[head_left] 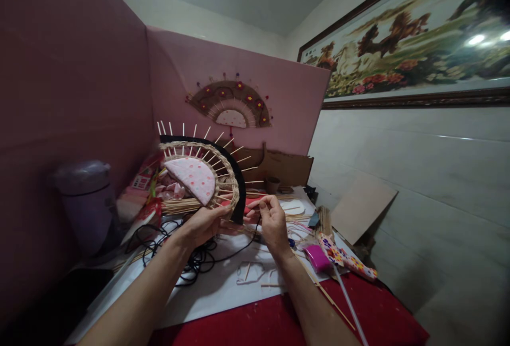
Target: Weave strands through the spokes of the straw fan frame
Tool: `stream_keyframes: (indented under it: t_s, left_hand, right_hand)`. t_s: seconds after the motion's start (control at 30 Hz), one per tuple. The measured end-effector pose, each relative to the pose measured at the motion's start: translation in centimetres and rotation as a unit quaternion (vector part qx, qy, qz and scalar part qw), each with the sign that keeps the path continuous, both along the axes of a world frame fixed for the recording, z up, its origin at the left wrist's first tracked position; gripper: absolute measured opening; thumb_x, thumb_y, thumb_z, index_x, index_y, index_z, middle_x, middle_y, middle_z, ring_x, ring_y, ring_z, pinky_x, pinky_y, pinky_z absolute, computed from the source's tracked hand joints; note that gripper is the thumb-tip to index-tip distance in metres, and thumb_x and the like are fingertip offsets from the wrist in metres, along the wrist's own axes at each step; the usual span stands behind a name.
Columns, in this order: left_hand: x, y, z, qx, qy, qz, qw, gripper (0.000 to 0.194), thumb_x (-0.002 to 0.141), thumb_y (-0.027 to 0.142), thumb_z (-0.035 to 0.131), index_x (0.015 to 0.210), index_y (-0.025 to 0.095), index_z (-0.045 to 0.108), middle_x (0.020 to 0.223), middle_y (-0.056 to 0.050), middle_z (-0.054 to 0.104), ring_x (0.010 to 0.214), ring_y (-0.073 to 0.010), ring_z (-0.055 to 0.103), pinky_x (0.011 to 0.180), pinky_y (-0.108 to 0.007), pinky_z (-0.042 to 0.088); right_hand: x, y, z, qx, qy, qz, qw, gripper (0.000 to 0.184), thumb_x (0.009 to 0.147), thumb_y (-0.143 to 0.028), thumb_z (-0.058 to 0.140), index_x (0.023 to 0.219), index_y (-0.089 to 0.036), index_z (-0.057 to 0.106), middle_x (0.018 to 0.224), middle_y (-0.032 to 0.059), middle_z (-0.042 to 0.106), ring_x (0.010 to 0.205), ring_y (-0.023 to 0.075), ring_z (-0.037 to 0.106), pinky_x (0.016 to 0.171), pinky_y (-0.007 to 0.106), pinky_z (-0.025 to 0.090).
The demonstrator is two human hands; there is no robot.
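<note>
My left hand (209, 218) grips the lower edge of a fan-shaped weaving (227, 165), holding it tilted above the table. Thin wooden sticks radiate from its half-round centre (195, 178), covered in white cloth with pink dots. A band of tan braided cord and an outer band of black cord run across the sticks. Beside the fan's lower right end, my right hand (273, 221) pinches the black cord (255, 231), fingers closed. That cord trails down to a loose black tangle (199, 258) on the white sheet below.
A lidded bottle (85, 205) stands at left. On the white sheet (223, 298) lie bundled sticks (179, 207) and a magenta packet (317, 257). A glue gun with flowered covering (345, 255) rests at right. A finished-looking fan (233, 104) hangs on the pink board behind.
</note>
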State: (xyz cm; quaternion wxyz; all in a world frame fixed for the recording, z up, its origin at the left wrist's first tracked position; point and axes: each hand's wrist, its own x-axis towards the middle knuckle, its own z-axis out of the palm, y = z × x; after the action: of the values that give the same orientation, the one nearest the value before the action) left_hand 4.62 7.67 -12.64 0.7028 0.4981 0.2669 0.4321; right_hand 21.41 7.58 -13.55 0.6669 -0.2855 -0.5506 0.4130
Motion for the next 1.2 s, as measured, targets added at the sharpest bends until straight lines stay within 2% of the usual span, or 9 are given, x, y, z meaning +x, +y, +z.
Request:
stream_keyframes:
  t_s: [0.2, 0.43, 0.63, 0.73, 0.83, 0.93, 1.1, 1.2]
  left_hand:
    - [-0.23, 0.12, -0.12, -0.002, -0.001, -0.009, 1.0, 0.029, 0.079, 0.024, 0.056, 0.102, 0.01, 0.065, 0.095, -0.017, 0.069, 0.078, -0.0256, 0.067, 0.073, -0.037, 0.052]
    - [-0.1, 0.15, 0.01, -0.008, 0.001, 0.021, 1.0, 0.027, 0.077, 0.022, 0.058, 0.1, 0.008, 0.065, 0.091, -0.017, 0.069, 0.074, -0.0239, 0.067, 0.07, -0.035, 0.052]
    - [0.17, -0.06, 0.06, 0.002, 0.004, 0.029, 1.0, 0.034, 0.075, 0.022, 0.061, 0.107, 0.01, 0.061, 0.092, -0.015, 0.069, 0.072, -0.0236, 0.067, 0.068, -0.035, 0.052]
    - [0.21, -0.08, 0.02, 0.003, 0.004, 0.025, 1.0, 0.03, 0.074, 0.023, 0.062, 0.102, 0.01, 0.062, 0.085, -0.013, 0.069, 0.072, -0.0232, 0.067, 0.067, -0.033, 0.052]
    - [0.23, 0.01, -0.09, -0.004, 0.001, 0.03, 1.0, 0.023, 0.073, 0.024, 0.064, 0.091, 0.01, 0.064, 0.069, -0.008, 0.067, 0.068, -0.0218, 0.066, 0.063, -0.03, 0.052]
    - [0.31, -0.05, -0.02, -0.007, 0.01, 0.038, 0.999, 0.027, 0.072, 0.025, 0.065, 0.095, 0.011, 0.063, 0.071, -0.007, 0.067, 0.065, -0.0201, 0.066, 0.059, -0.029, 0.051]
    - [0.47, -0.46, 0.41, 0.007, 0.02, 0.041, 0.999, 0.036, 0.073, 0.021, 0.063, 0.109, 0.016, 0.059, 0.088, -0.008, 0.067, 0.071, -0.019, 0.064, 0.065, -0.035, 0.053]
    - [0.44, -0.5, 0.46, 0.012, -0.001, 0.038, 0.999, 0.039, 0.072, 0.016, 0.063, 0.11, 0.017, 0.058, 0.086, -0.007, 0.067, 0.074, -0.0185, 0.063, 0.07, -0.039, 0.053]
  right_hand:
    - [0.04, -0.02, -0.01, -0.006, -0.006, -0.001, 1.0, 0.024, 0.083, -0.042, 0.049, 0.078, -0.02, 0.046, 0.068, -0.0012, 0.06, 0.051, 0.0099, 0.058, 0.052, 0.026, 0.054]
    - [-0.17, -0.39, 0.24, -0.028, -0.018, -0.011, 0.999, 0.026, 0.083, -0.046, 0.048, 0.078, -0.02, 0.043, 0.068, -0.0018, 0.059, 0.048, 0.0089, 0.056, 0.043, 0.022, 0.051]
    - [-0.26, -0.59, 0.34, -0.022, -0.019, -0.012, 0.999, 0.026, 0.083, -0.046, 0.047, 0.078, -0.021, 0.041, 0.068, -0.0024, 0.058, 0.047, 0.0084, 0.055, 0.043, 0.022, 0.051]
    - [-0.24, -0.44, 0.2, -0.024, -0.012, -0.006, 1.0, 0.026, 0.083, -0.046, 0.047, 0.078, -0.021, 0.041, 0.067, -0.0027, 0.058, 0.048, 0.0083, 0.055, 0.044, 0.022, 0.051]
    - [-0.23, -0.28, 0.09, -0.032, -0.002, 0.006, 0.999, 0.025, 0.083, -0.045, 0.047, 0.079, -0.021, 0.041, 0.067, -0.0033, 0.057, 0.047, 0.0083, 0.055, 0.044, 0.022, 0.051]
    - [-0.25, -0.22, 0.12, -0.038, 0.001, 0.003, 0.999, 0.023, 0.084, -0.043, 0.046, 0.079, -0.021, 0.041, 0.067, -0.0035, 0.056, 0.047, 0.0084, 0.054, 0.044, 0.022, 0.05]
    - [-0.19, -0.31, 0.11, -0.036, -0.041, -0.037, 0.998, 0.022, 0.084, -0.042, 0.044, 0.078, -0.021, 0.042, 0.063, -0.0035, 0.054, 0.046, 0.0095, 0.052, 0.042, 0.021, 0.045]
    - [0.11, -0.3, 0.1, -0.017, -0.127, -0.116, 0.985, 0.022, 0.085, -0.04, 0.041, 0.077, -0.02, 0.047, 0.056, -0.0041, 0.049, 0.046, 0.0106, 0.048, 0.043, 0.021, 0.041]
